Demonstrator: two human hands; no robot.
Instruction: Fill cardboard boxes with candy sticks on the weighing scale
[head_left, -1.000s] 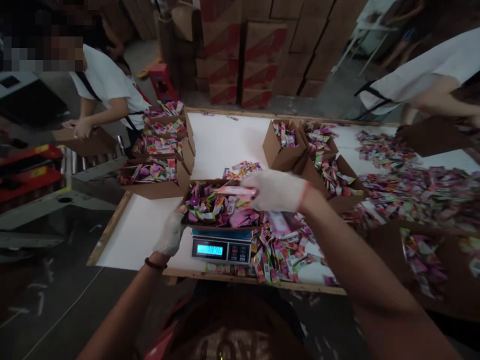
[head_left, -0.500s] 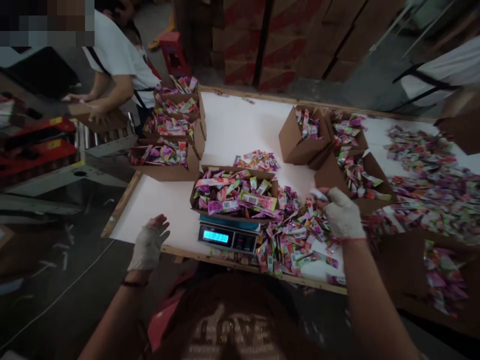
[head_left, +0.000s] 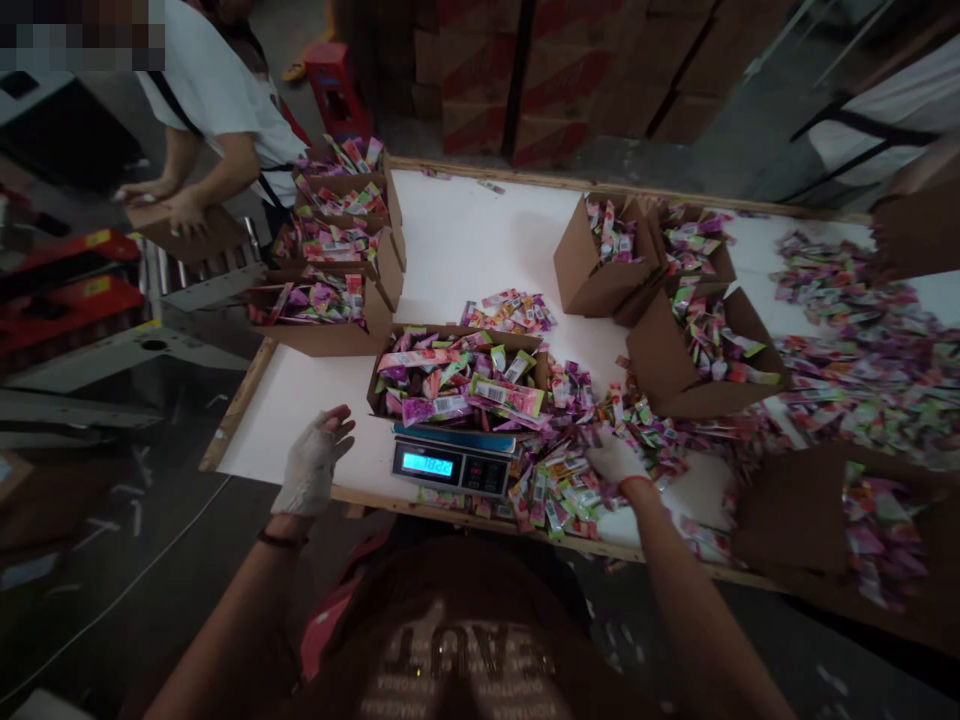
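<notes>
My left hand (head_left: 311,462), in a white fingerless glove, hovers over the table's left front edge with its fingers apart and holding nothing. Beside it stands a digital scale (head_left: 450,468) with a lit blue display. On the scale sits an open cardboard box (head_left: 457,428) heaped with pink, purple and green candy packets (head_left: 506,395). My right hand (head_left: 615,458), gloved too, reaches down into the loose packets (head_left: 559,490) right of the scale. Its fingertips blend into the pile, so whether they grip a packet is unclear.
Filled cartons stand at the back left (head_left: 322,340) and right (head_left: 664,365), and another (head_left: 787,510) at the front right. More loose packets (head_left: 862,370) spread over the right side. A co-worker (head_left: 217,110) handles a box by the roller conveyor (head_left: 217,270); another person stands far right.
My right hand has moved left and nearer to me, from beside the right carton down into the packet pile. My left hand has shifted slightly right. The scale's display reads differently.
</notes>
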